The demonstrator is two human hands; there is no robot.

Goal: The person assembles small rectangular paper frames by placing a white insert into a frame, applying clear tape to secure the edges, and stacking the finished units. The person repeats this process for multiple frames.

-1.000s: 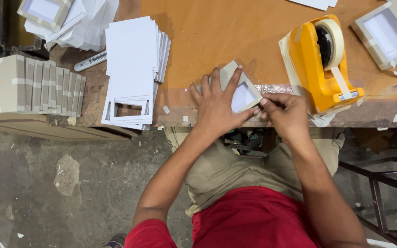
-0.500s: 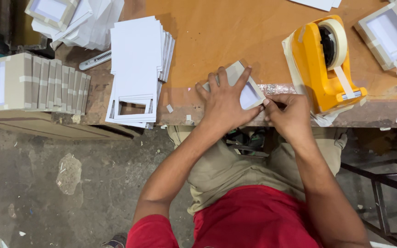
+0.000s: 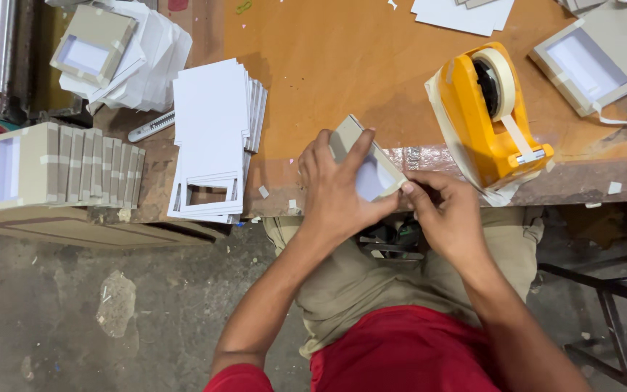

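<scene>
Small grey cardboard tray [image 3: 369, 168] at table [image 3: 342, 65] front edge, gripped by left hand [image 3: 335, 192] across its top, pinched at lower corner by right hand [image 3: 448, 214]; likely light, stiff, crushable, best held by rims.

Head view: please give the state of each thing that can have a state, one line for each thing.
Small cardboard tray: tilted, held at the table edge.
Left hand: gripping the tray.
Right hand: fingertips pressing the tray's corner.
Yellow tape dispenser: upright, loaded, tape end free.
White card stack: fanned, unheld.
Row of finished trays: standing on edge.
</scene>
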